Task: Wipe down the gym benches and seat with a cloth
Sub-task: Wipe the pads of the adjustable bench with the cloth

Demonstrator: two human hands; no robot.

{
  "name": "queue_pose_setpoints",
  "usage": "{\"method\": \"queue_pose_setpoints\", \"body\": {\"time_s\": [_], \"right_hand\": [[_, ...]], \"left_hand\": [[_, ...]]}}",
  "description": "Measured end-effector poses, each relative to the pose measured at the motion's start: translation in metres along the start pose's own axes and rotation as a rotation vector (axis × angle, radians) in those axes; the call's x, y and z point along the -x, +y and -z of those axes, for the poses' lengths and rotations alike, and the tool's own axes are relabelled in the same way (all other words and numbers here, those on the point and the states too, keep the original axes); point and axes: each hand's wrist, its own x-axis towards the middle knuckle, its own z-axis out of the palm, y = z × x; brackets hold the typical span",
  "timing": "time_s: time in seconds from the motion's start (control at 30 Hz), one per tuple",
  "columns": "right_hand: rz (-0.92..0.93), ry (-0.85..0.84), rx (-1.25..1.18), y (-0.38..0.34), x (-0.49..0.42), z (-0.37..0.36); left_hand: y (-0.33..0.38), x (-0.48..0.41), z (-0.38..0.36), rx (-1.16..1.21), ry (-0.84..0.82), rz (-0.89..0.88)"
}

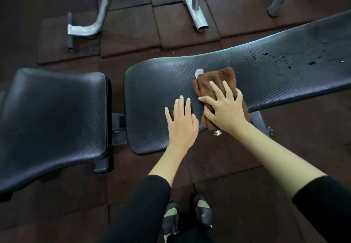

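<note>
A long black padded bench back (163,83) stretches from the middle to the upper right. A folded brown cloth (214,77) lies on it, and my right hand (226,107) presses flat on the cloth with fingers spread. Just beyond the cloth's far corner is a small white patch (199,71). My left hand (181,123) rests flat on the bare pad beside the cloth, holding nothing. Dark wet specks (281,60) dot the pad further right. The separate black seat pad (55,113) sits at the left.
Grey metal frame legs (197,12) and a bent tube foot (83,29) stand on the dark rubber floor tiles behind the bench. A bolt (217,132) shows under the bench edge. My feet in black shoes (188,214) are at the bottom.
</note>
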Motion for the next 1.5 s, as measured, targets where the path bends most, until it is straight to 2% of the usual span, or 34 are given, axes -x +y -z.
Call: {"method": "queue_pose_setpoints", "body": {"time_s": [0.2,0.33,0.47,0.6,0.77,0.87,1.03,1.17,1.23,1.3,1.43,1.5], "right_hand": [[0.003,0.005,-0.008,0.049,0.001,0.012],[-0.035,0.045,0.000,0.106,0.003,0.024],[-0.176,0.055,-0.010,0.191,0.011,0.044],[-0.411,0.078,-0.069,0.259,0.013,0.065],[-0.627,0.161,-0.088,0.243,0.006,0.060],[-0.560,0.171,-0.085,0.215,0.002,0.052],[-0.227,0.152,-0.056,0.183,0.005,0.043],[0.035,0.089,-0.050,0.205,0.013,0.043],[0.106,0.091,-0.019,0.221,0.015,0.046],[0.059,0.094,-0.002,0.234,0.014,0.050],[-0.184,0.072,-0.040,0.236,0.008,0.058],[-0.211,0.038,-0.059,0.234,0.006,0.058]], "left_hand": [[0.046,-0.022,-0.001,0.030,-0.006,-0.024],[0.087,-0.035,-0.006,0.056,0.025,-0.034],[0.133,-0.045,-0.016,0.069,0.033,-0.037],[0.176,-0.056,-0.023,0.061,0.025,-0.046],[0.197,-0.062,-0.029,0.054,0.045,0.019],[0.195,-0.061,-0.030,0.033,0.038,0.014],[0.197,-0.061,-0.028,0.016,0.044,0.023],[0.198,-0.061,-0.027,0.006,0.052,0.025],[0.199,-0.061,-0.027,0.010,0.055,0.033],[0.199,-0.061,-0.028,0.005,0.066,0.033],[0.197,-0.061,-0.027,0.020,0.051,0.030],[0.199,-0.062,-0.025,0.013,0.034,0.021]]}}
